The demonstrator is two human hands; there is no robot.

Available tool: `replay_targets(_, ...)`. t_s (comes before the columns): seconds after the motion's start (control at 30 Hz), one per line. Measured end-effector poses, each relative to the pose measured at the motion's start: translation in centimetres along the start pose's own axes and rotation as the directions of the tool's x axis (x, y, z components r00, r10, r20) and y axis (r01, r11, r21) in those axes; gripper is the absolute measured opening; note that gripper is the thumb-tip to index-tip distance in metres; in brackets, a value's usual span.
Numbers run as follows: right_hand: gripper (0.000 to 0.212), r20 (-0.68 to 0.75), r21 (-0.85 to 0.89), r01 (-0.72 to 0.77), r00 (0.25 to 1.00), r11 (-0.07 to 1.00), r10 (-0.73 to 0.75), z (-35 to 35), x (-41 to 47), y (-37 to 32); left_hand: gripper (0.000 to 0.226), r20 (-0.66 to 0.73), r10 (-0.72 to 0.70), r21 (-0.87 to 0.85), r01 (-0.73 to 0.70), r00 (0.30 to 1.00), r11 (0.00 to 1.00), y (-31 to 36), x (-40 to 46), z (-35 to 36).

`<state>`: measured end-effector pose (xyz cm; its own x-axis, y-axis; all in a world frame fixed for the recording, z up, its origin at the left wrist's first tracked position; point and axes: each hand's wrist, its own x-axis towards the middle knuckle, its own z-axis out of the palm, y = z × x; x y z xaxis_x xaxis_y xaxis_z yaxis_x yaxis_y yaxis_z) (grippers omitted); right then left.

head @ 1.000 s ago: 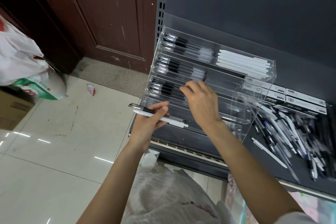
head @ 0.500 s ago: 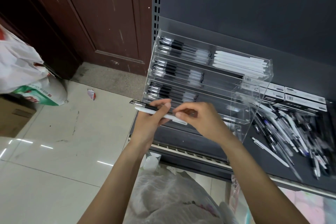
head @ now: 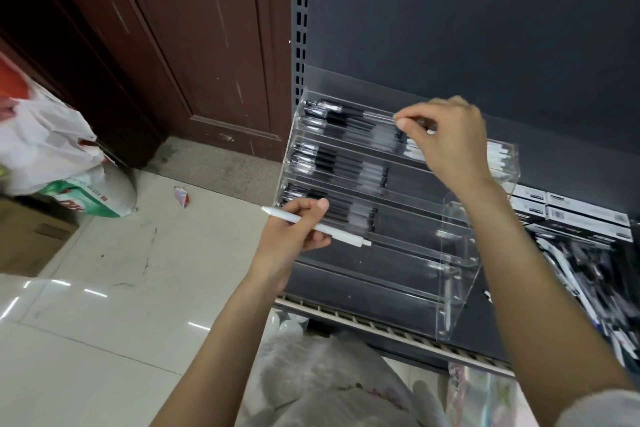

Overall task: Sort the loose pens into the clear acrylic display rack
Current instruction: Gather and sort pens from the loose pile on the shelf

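The clear acrylic rack [head: 453,288] stands stepped on the dark shelf. Black-and-clear pens [head: 332,163] fill the left side of its upper three tiers. White pens [head: 498,156] lie at the right of the top tier. My left hand [head: 287,239] grips one white pen [head: 346,236] in front of the third tier. My right hand [head: 446,139] is over the top tier and pinches a pen [head: 420,122] that is blurred and mostly hidden by the fingers. A pile of loose pens [head: 588,274] lies on the shelf right of the rack.
Flat pen boxes [head: 571,215] sit behind the loose pile. The shelf's front edge [head: 381,326] runs below the rack, with a plastic bag [head: 329,388] under it. White bags [head: 45,142] and a cardboard box [head: 27,236] stand on the tiled floor at left, by a wooden door [head: 173,45].
My right hand took the black pen from my left hand and rose to the top tier. My left hand now holds only the white pen.
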<state>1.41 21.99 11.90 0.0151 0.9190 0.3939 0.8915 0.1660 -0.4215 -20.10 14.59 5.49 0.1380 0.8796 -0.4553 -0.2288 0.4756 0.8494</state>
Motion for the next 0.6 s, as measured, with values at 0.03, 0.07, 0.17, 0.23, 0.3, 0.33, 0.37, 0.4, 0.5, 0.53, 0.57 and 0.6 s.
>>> replay_targets(0.03, 0.009, 0.015, -0.008, 0.02, 1.0, 1.0, -0.02, 0.6, 0.4, -0.1, 0.015, 0.005, -0.003, -0.002, 0.003, 1.0, 1.0, 0.0, 0.2, -0.1)
replay_targets(0.07, 0.009, 0.029, -0.017, 0.043, 0.999, 0.999, -0.042, 1.1, 0.6, -0.3, 0.015, 0.01, -0.005, -0.004, 0.005, 1.0, 1.0, 0.1, 0.3, -0.1)
replay_targets(0.17, 0.009, 0.04, -0.075, 0.08, 0.996, 0.994, -0.077, 2.1, 0.5, -0.6, 0.011, 0.029, -0.006, -0.017, 0.006, 1.0, 1.0, 0.2, 0.8, -0.2)
replay_targets(0.23, 0.01, 0.034, -0.102, 0.074, 0.997, 0.992, -0.071, 2.5, 0.6, -0.7, 0.009, 0.036, -0.004, -0.029, 0.006, 0.999, 1.0, 0.4, 1.1, -0.1)
replay_targets(0.3, 0.011, 0.042, -0.108, 0.068, 0.997, 0.992, -0.064, 2.8, 0.8, -0.8, 0.01, 0.049, 0.002, -0.034, 0.0, 0.999, 0.999, 0.4, 1.4, 0.0)
replay_targets(0.33, 0.01, 0.05, -0.106, 0.063, 0.997, 0.992, -0.058, 2.9, 0.9, -0.7, 0.01, 0.056, 0.004, -0.034, -0.003, 0.998, 0.999, 0.4, 1.5, 0.0)
replay_targets(0.37, 0.011, 0.058, -0.105, 0.057, 0.997, 0.993, -0.051, 3.0, 0.9, -0.6, 0.009, 0.061, 0.005, -0.034, -0.003, 0.998, 0.999, 0.4, 1.6, 0.0)
replay_targets(0.4, 0.012, 0.064, -0.105, 0.054, 0.997, 0.993, -0.047, 3.0, 0.9, -0.5, 0.009, 0.065, 0.005, -0.035, -0.002, 0.998, 0.999, 0.3, 1.7, 0.1)
replay_targets(0.5, 0.022, 0.077, -0.075, 0.084, 0.994, 0.994, -0.078, 3.2, 0.7, -0.5, 0.008, 0.071, 0.003, -0.04, 0.0, 0.997, 0.999, 0.2, 1.8, 0.1)
replay_targets(0.53, 0.027, 0.094, -0.054, 0.102, 0.991, 0.993, -0.097, 3.2, 0.6, -0.6, 0.008, 0.071, 0.002, -0.042, 0.001, 0.997, 0.999, 0.1, 1.8, 0.0)
replay_targets(0.57, 0.031, 0.119, -0.042, 0.12, 0.986, 0.992, -0.114, 3.3, 0.6, -0.7, 0.008, 0.071, 0.0, -0.045, 0.003, 0.998, 0.999, 0.1, 1.8, 0.0)
replay_targets(0.6, 0.033, 0.146, -0.045, 0.13, 0.982, 0.99, -0.123, 3.4, 0.5, -0.8, 0.008, 0.069, 0.0, -0.049, 0.003, 0.998, 0.999, 0.1, 1.8, 0.0)
